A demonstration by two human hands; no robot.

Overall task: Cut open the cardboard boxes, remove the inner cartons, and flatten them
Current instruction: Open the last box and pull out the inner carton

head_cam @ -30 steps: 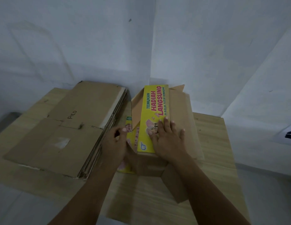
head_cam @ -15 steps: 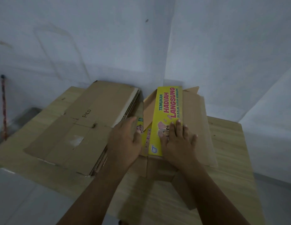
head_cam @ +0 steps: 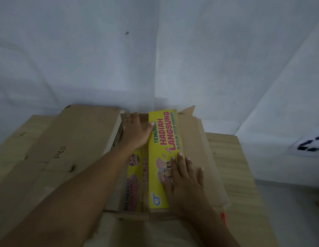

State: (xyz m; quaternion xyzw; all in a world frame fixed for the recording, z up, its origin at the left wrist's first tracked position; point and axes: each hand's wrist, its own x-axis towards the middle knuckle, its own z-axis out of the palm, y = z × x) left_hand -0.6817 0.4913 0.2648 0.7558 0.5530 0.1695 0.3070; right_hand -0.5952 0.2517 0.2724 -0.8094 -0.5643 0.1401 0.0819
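The yellow carton (head_cam: 163, 157) sits in the open box (head_cam: 205, 166), far right on the table (head_cam: 231, 157), its long axis running near to far. The right hand (head_cam: 183, 177) lies flat on the carton's near end, fingers straight and spread, pressing down, gripping nothing. The left hand (head_cam: 136, 133) is over at the far left of the box, fingers extended down along the carton's left edge with the thumb touching the yellow face. Whether the fingertips hook under anything I cannot tell; they drop out of sight inside the box.

So the carton lies between the two hands, and the left one is nearer the free long edge. My read: the lift comes from that left side, tipping the carton up along its length while the right hand steadies the near end. Printed packaging (head_cam: 135, 177) shows in the gap on the left, lower in the box.

Just left of the box rests a stack (head_cam: 69, 145) of flattened cardboard, touching or nearly so.
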